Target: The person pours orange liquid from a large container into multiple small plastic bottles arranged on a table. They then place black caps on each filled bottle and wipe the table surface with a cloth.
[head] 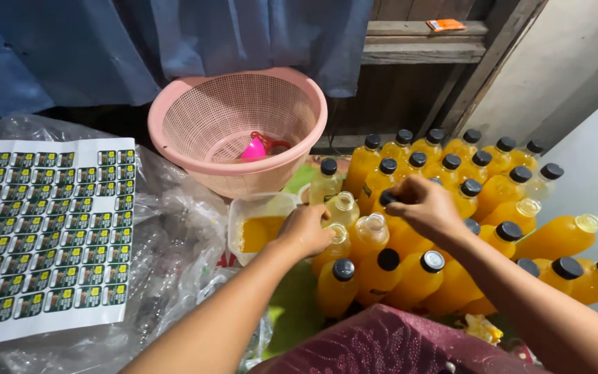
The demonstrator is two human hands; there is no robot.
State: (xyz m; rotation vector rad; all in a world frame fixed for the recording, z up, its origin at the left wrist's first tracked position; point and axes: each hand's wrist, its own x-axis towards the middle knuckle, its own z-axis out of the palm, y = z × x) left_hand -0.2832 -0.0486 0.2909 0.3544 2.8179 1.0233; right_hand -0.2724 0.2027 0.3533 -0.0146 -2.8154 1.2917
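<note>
The open bottle (338,244) of yellow juice stands in the front of the bunch. The left hand (306,230) is wrapped around its neck. The right hand (423,206) pinches a black cap (387,197) just above. A firm grip keeps juice in. A pink basket (238,128) and a sticker sheet (43,235) sit nearby.

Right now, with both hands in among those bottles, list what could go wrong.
1. Several orange bottles, like the uncapped bottle beside the left hand, stand open and packed tight; a nudge may tip one and spill juice.
2. The right hand holds a black cap over them; it could slip.
3. A spill might reach the sticker sheet.
</note>
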